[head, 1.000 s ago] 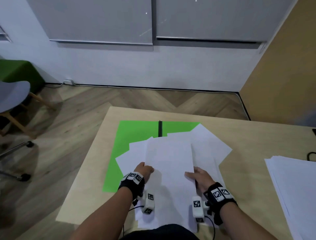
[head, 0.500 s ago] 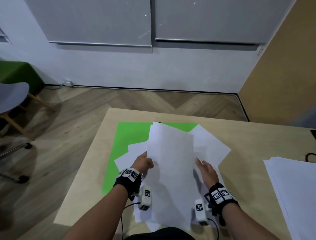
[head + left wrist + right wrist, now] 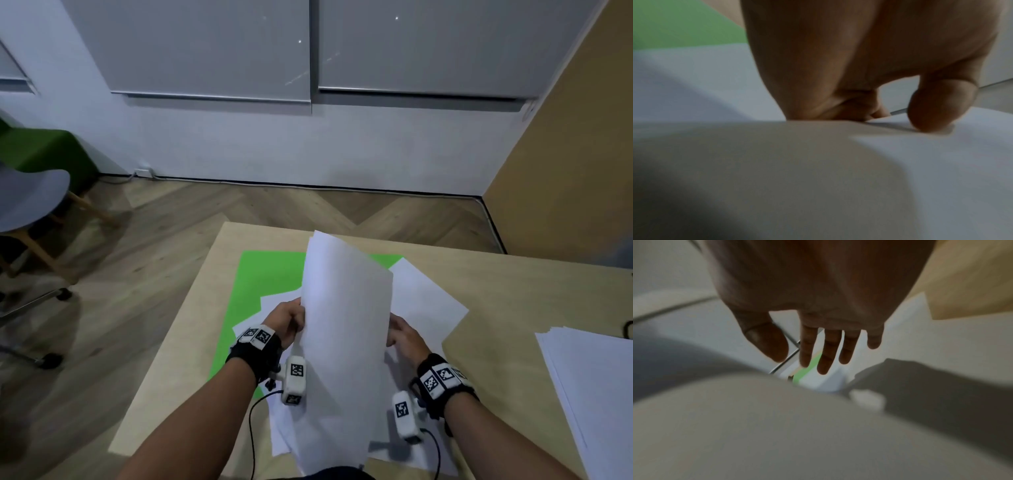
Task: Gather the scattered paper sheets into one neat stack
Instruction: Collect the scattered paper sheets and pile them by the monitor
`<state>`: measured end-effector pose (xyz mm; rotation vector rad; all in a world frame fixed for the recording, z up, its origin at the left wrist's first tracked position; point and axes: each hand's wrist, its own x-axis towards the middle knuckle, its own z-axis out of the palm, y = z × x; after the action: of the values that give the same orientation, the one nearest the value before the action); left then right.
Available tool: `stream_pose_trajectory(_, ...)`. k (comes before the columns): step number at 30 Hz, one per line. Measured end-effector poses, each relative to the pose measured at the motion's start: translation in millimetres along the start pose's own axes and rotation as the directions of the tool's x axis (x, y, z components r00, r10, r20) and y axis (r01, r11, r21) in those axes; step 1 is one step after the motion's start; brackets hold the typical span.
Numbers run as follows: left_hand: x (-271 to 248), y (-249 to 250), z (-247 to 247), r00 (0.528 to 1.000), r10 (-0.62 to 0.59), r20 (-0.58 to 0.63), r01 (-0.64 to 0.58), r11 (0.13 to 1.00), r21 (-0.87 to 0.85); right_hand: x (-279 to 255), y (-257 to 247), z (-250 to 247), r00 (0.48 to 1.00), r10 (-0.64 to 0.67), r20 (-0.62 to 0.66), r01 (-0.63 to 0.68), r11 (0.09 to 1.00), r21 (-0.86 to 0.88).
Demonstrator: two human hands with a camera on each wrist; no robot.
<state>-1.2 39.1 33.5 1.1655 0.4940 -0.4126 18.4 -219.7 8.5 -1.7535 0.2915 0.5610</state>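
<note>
A bundle of white sheets point(image 3: 346, 325) is tilted up off the table, its far edge raised over the green mat point(image 3: 267, 274). My left hand point(image 3: 287, 318) pinches the bundle's left edge; in the left wrist view the thumb point(image 3: 937, 105) presses on top of the paper point(image 3: 962, 154). My right hand point(image 3: 402, 334) sits at the bundle's right edge, and its fingers point(image 3: 828, 350) are straight and spread, holding nothing. More loose sheets point(image 3: 424, 301) lie fanned out flat underneath, some poking out at the left point(image 3: 274, 305) and near the front edge point(image 3: 284, 431).
The wooden table point(image 3: 496, 284) carries a separate thick stack of white paper point(image 3: 596, 387) at the right. A black cable point(image 3: 628, 329) shows at the table's right edge. A grey chair point(image 3: 27, 198) stands on the floor to the left.
The bundle went from lying flat to being lifted and tilted up, its far edge rising. Both hands moved forward along its sides and the right hand opened out.
</note>
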Motion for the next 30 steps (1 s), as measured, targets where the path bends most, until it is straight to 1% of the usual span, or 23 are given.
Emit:
stream_pose_trajectory(2, -3, 0, -5, 1.000, -0.003, -0.007, 0.003, 0.996, -0.086, -1, 0, 3, 0.999, -0.009, 0.042, 0.014, 0.993, -0.117)
stream_pose_trajectory(4, -2, -2, -13, 1.000, 0.000, -0.009, -0.002, 0.989, -0.145, 0, 1, 4, 0.998, -0.006, 0.060, 0.022, 0.961, -0.276)
stream_pose_trajectory(5, 0, -5, -19, 1.000, 0.003, -0.016, -0.005, 0.986, -0.167, -3, -1, 4, 0.995, -0.022, 0.096, 0.051, 0.949, -0.311)
stream_pose_trajectory(7, 9, -11, -28, 0.999, -0.019, -0.049, 0.009, 0.980, -0.199, -4, 0, 6, 0.986, -0.049, 0.160, 0.086, 0.968, -0.234)
stream_pose_trajectory(9, 22, -22, -38, 0.993, -0.061, -0.097, 0.038, 0.974, -0.224, -2, -2, 11, 0.980, -0.086, 0.179, 0.111, 0.985, -0.133)
stream_pose_trajectory(11, 33, -35, -46, 0.992, -0.088, -0.091, 0.063, 0.967, -0.246, -1, -4, 17, 0.976, -0.099, 0.192, 0.108, 0.994, -0.034)
stream_pose_trajectory(13, 32, -39, -43, 0.993, -0.087, -0.081, 0.068, 0.975, -0.212, -1, -7, 22, 0.976, -0.082, 0.200, 0.080, 0.997, 0.018)
stream_pose_trajectory(16, 21, -30, -28, 0.992, -0.087, -0.086, 0.071, 0.982, -0.176, -1, -12, 27, 0.977, -0.062, 0.203, 0.070, 0.997, -0.032)
stream_pose_trajectory(17, 22, -29, -26, 0.991, -0.092, -0.093, 0.073, 0.980, -0.185, 3, -13, 28, 0.977, -0.087, 0.197, 0.101, 0.993, -0.064)
stream_pose_trajectory(18, 21, -28, -27, 0.989, -0.102, -0.111, 0.080, 0.979, -0.190, 3, -17, 30, 0.977, -0.106, 0.186, 0.120, 0.991, -0.066)
stream_pose_trajectory(20, 28, -33, -37, 0.979, -0.101, -0.179, 0.072, 0.985, -0.159, -1, -20, 27, 0.985, -0.102, 0.141, 0.110, 0.993, -0.048)
stream_pose_trajectory(22, 35, -42, -50, 0.964, -0.115, -0.241, 0.099, 0.992, -0.080, -2, -13, 22, 0.977, -0.098, 0.188, 0.115, 0.990, -0.082)
stream_pose_trajectory(24, 33, -48, -56, 0.961, -0.131, -0.242, 0.125, 0.991, -0.040, 0, 0, 12, 0.969, -0.109, 0.223, 0.145, 0.978, -0.151)
stream_pose_trajectory(25, 33, -51, -58, 0.960, -0.126, -0.249, 0.125, 0.992, -0.020, 5, 7, 7, 0.971, -0.106, 0.213, 0.147, 0.970, -0.191)
stream_pose_trajectory(27, 44, -67, -70, 0.947, -0.082, -0.312, 0.099, 0.994, 0.040, 5, 10, -4, 0.988, -0.100, 0.119, 0.122, 0.974, -0.192)
stream_pose_trajectory(29, 55, -84, -83, 0.922, -0.086, -0.377, 0.131, 0.987, 0.096, 7, 16, -16, 0.997, -0.074, -0.032, 0.072, 0.996, -0.059)
stream_pose_trajectory(30, 55, -84, -84, 0.916, -0.092, -0.390, 0.158, 0.978, 0.140, 8, 20, -20, 0.993, -0.054, -0.110, 0.055, 0.998, 0.011)
